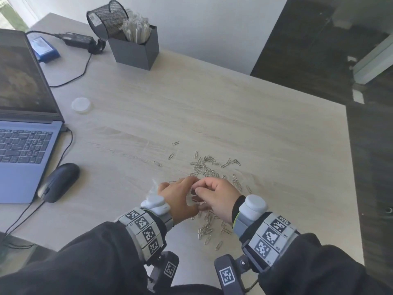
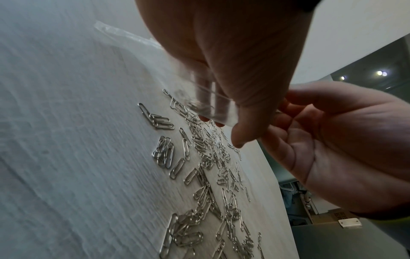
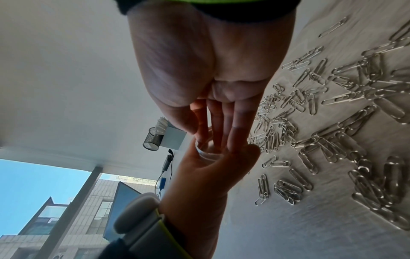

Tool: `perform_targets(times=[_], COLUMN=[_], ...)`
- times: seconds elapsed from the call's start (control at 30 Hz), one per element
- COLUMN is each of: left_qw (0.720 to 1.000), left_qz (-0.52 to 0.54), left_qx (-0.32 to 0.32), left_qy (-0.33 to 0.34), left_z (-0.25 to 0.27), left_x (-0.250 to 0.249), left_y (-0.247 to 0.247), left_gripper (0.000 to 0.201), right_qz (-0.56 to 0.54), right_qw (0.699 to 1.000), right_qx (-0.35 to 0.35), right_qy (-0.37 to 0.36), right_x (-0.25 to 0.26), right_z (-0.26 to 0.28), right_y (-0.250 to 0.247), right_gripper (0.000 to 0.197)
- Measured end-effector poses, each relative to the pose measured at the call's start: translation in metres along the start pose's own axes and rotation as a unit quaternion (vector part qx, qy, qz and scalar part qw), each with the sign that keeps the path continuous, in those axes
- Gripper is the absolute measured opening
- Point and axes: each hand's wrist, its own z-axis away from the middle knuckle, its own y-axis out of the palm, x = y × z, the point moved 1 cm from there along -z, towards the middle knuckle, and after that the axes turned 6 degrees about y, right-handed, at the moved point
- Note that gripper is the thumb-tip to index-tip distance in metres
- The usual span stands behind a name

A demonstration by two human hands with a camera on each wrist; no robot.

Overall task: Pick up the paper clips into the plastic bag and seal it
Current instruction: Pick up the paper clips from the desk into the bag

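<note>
Above the paper clips (image 1: 209,171), plastic bag (image 2: 213,103) pinched between both hands' fingers (image 2: 239,129).

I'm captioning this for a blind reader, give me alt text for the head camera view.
Two hands, left hand and right hand, pinch a clear plastic bag above scattered paper clips on a wooden desk. A laptop and mouse sit left.
</note>
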Motion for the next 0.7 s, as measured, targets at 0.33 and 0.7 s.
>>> perform_targets(times=[0.33,0.7], left_qw=[1.0,0.999], left_qz=[-0.002,-0.007], left_qx=[0.006,0.048], left_qy=[0.001,-0.02], left_z=[0.002,-0.007], left_x=[0.012,0.018], left_y=[-0.005,0.002], left_gripper=[0.056,0.056], right_qz=[0.089,0.332], right_qw=[0.989,0.917], right_qx=[-0.118,-0.168], right_qy=[-0.001,0.148], right_x=[-0.03,-0.133], right_z=[0.004,0.044], right_y=[-0.06,-0.138], right_gripper=[0.019,0.08])
